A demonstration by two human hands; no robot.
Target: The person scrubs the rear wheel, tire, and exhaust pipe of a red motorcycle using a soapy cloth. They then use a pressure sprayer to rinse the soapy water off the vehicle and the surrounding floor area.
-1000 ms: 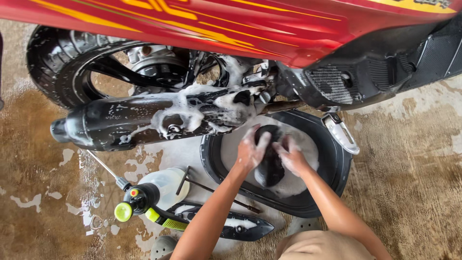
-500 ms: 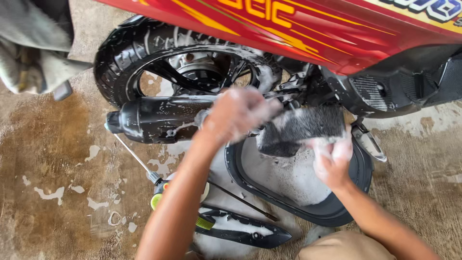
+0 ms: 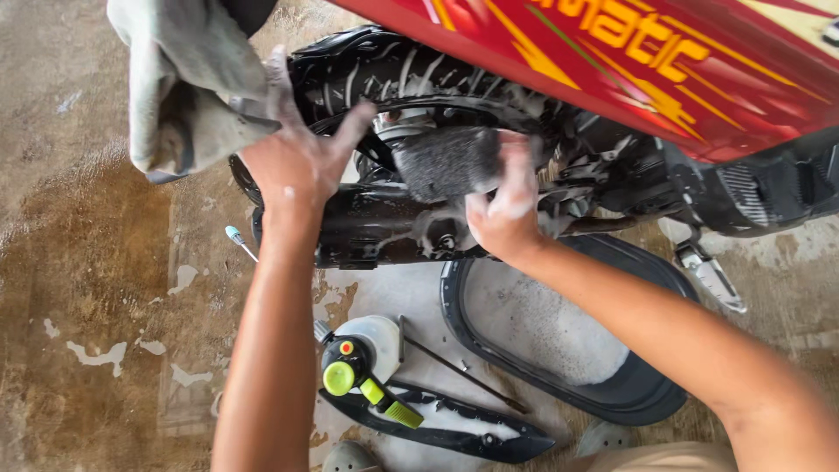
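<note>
right hand grip holds grey sponge at rear wheel; left hand spread wide, grey rag beside.

The right hand presses a dark soapy sponge against the motorcycle's rear wheel. The left hand spreads open beside it, below a grey cloth. A spray bottle stands on the wet floor between the forearms.

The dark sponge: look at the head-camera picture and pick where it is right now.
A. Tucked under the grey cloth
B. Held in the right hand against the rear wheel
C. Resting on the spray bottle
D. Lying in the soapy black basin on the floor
B: the right hand grips the dark sponge up at the rear wheel, well above the basin.
</note>
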